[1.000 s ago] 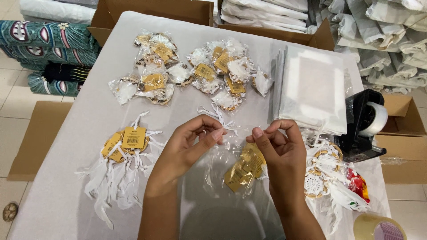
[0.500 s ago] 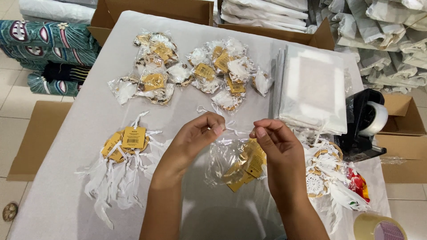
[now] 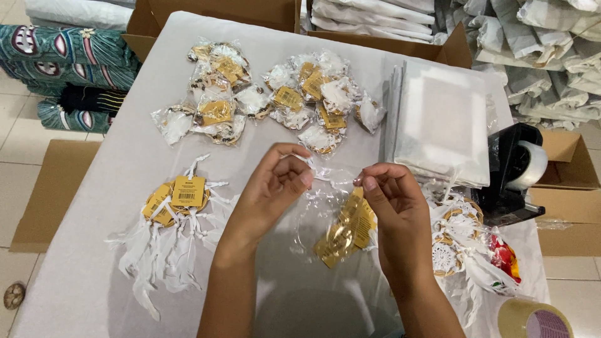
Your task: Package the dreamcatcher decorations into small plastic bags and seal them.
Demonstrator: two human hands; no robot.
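**Clear bag shifted; both hands pinching its top edge**

I see the left hand and right hand above the white-covered table, fingertips closed in a pinch on the mouth of the clear plastic bag holding gold card tags. Compared with a second ago, the bag has swung right and tilted, hanging below the right hand. I judge the sealing fold under way. The black tape dispenser sits right, untouched.
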